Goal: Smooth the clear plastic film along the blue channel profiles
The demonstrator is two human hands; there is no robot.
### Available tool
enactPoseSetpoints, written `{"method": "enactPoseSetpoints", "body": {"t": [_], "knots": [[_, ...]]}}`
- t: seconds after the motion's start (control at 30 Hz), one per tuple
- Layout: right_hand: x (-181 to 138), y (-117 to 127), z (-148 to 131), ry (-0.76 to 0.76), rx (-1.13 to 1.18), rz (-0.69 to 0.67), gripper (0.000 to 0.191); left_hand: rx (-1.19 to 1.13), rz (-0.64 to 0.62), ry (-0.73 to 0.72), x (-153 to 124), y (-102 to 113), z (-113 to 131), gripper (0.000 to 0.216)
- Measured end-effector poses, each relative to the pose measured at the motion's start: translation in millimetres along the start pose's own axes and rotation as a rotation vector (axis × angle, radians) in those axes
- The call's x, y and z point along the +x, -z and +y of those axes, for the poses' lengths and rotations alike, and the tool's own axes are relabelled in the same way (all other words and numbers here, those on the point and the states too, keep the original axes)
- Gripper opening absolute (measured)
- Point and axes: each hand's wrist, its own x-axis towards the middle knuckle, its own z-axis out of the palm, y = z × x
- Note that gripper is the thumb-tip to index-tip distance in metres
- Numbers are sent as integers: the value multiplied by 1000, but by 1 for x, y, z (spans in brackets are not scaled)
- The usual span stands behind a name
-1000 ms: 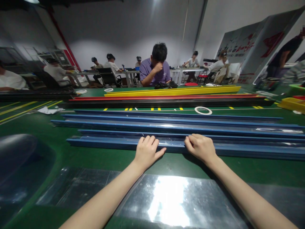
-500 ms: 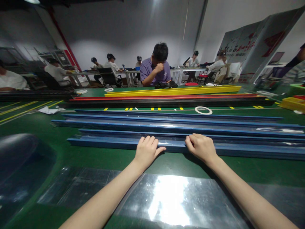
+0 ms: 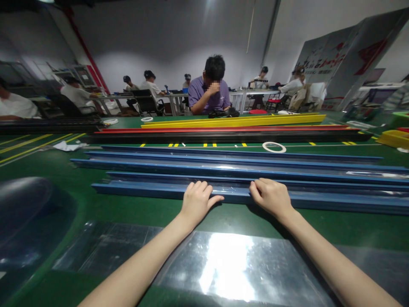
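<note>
A long blue channel strip (image 3: 143, 190) with upright edges lies across the green table in front of me. My left hand (image 3: 197, 199) has its fingers hooked over the strip's near edge, thumb pointing right along the front. To the right, my right hand (image 3: 271, 197) is closed over the same edge, its fingertips mostly hidden inside the channel. Behind it lie more blue channel strips (image 3: 159, 164), parallel to the first. Under my forearms a clear plastic sheet (image 3: 275, 268) lies flat and reflects bright light.
Curved clear plastic (image 3: 28, 213) stands at left. Farther back are a red-and-black strip (image 3: 223, 134), a yellow strip (image 3: 236, 121), a white tape ring (image 3: 274, 147) and crumpled white paper (image 3: 67, 146). A yellow bin (image 3: 391, 140) sits at right. A person in purple (image 3: 209, 94) sits opposite.
The whole view has shifted very slightly. Both hands keep their places on the blue channel strip.
</note>
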Motion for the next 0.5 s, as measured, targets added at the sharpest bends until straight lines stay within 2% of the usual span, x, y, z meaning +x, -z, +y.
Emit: {"method": "enactPoseSetpoints", "body": {"t": [0.5], "knots": [[0,0,0,-11,9,-5,39,-53,-44,27,2,3,0,41]]}}
